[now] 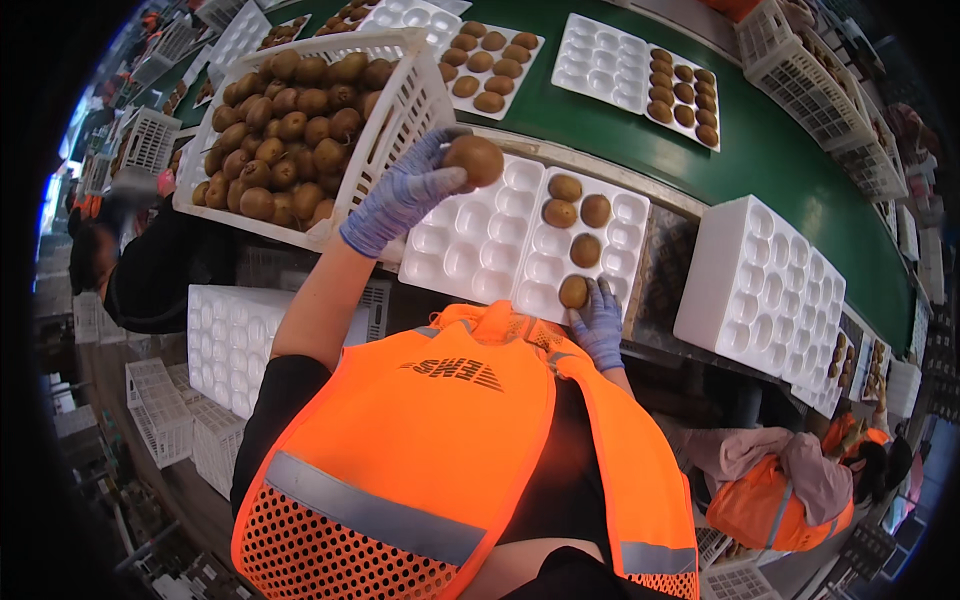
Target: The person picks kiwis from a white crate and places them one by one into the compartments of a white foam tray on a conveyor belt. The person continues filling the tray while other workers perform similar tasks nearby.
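My left hand (409, 187), in a blue-grey knit glove, grips a brown kiwifruit (474, 161) above a white moulded fruit tray. That tray has two joined halves. Its left half (472, 238) shows bare cups, partly hidden by my left hand. Several kiwifruit (585, 250) sit in cups of its right half (541, 264). My right hand (598, 324), gloved too, lies at the near edge of this half, fingers apart beside the nearest kiwifruit (574, 291). Left of the tray, a white slatted plastic crate (409, 97) stands tilted, heaped with kiwifruit (289, 135).
Beyond the tray runs a green conveyor belt (525, 127) carrying trays with kiwifruit (682, 94). Stacked white trays (757, 292) stand to the right, more (232, 337) at lower left. Other crates (817, 82) line the far side. Co-workers (780, 487) are at right and left.
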The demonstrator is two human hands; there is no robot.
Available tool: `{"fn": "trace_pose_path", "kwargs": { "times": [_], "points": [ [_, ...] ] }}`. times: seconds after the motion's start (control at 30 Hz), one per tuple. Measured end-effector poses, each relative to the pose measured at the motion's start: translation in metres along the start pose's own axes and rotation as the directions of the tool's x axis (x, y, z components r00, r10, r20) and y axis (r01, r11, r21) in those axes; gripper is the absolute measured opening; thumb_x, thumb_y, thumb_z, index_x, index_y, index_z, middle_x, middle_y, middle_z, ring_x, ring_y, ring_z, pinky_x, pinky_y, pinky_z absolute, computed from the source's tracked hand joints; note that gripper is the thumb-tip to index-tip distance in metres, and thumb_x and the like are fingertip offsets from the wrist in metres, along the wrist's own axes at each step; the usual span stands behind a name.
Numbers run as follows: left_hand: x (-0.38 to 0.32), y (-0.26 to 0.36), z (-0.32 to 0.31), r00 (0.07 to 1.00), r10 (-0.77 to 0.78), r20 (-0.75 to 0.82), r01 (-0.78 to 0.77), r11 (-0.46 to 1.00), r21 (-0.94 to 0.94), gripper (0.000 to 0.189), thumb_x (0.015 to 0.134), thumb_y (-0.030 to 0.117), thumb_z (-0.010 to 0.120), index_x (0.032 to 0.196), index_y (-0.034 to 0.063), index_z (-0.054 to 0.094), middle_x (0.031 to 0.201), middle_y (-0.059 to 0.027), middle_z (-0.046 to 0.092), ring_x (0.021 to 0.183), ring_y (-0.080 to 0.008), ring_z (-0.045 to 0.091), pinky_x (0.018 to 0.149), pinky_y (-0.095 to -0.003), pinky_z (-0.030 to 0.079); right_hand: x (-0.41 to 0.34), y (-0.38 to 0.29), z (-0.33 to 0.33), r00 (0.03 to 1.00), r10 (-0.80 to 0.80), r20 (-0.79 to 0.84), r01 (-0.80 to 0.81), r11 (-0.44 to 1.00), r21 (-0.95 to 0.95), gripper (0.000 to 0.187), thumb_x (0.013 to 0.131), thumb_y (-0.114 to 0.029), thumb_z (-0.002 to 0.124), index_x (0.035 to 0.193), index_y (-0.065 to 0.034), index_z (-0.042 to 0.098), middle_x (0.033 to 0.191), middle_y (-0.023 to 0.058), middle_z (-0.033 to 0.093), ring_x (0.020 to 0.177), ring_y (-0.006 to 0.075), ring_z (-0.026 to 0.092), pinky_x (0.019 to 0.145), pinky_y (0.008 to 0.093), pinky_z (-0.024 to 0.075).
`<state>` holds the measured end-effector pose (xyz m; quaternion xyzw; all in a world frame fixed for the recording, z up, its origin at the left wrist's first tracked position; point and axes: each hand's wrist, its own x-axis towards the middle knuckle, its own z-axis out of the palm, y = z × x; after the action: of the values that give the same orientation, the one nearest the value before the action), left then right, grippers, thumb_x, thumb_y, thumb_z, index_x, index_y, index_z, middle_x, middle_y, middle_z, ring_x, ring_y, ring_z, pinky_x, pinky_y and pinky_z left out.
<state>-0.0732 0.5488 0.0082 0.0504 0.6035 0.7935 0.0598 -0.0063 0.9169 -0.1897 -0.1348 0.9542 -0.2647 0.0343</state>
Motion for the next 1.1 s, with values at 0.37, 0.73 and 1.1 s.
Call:
{"fn": "trace_pose_path", "kwargs": {
  "times": [0.37,0.73,1.1],
  "points": [
    [0.041,-0.224,0.050,0.998,-0.022,0.065,-0.045,0.509,0.860,0.061,0.072,0.029,0.082,0.123,0.0072,0.057,0.119,-0.0121,0.062,0.107,-0.0296,0.060,0.097,-0.0417,0.046,0.000,-0.002,-0.003,0.995,0.081,0.056,-0.083,0.996,0.042,0.072,0.080,-0.033,0.069,0.144,-0.0143,0.041,0.150,0.0185,0.038,0.134,0.0383,0.039,0.117,0.0461,0.0226],
    [0.030,-0.210,0.056,1.000,-0.005,0.019,-0.018,0.117,0.993,0.059,0.076,0.049,0.072,0.125,0.0195,0.062,0.121,-0.0078,0.054,0.117,-0.0280,0.046,0.100,-0.0446,0.035,-0.001,0.003,0.004,1.000,-0.006,-0.010,0.006,1.000,0.015,0.072,0.080,-0.034,0.069,0.143,-0.0094,0.042,0.147,0.0212,0.040,0.133,0.0372,0.041,0.115,0.0474,0.0247],
    [-0.053,0.046,-0.029,0.849,0.526,0.041,-0.231,0.302,0.925,0.052,0.087,0.015,0.067,0.137,0.0098,0.052,0.126,-0.0114,0.058,0.114,-0.0271,0.059,0.099,-0.0364,0.048,-0.001,0.015,0.011,1.000,0.018,-0.013,-0.012,0.923,0.384,0.069,0.085,-0.026,0.068,0.142,0.0012,0.040,0.144,0.0221,0.045,0.133,0.0364,0.042,0.112,0.0413,0.0313]
  ]
}}
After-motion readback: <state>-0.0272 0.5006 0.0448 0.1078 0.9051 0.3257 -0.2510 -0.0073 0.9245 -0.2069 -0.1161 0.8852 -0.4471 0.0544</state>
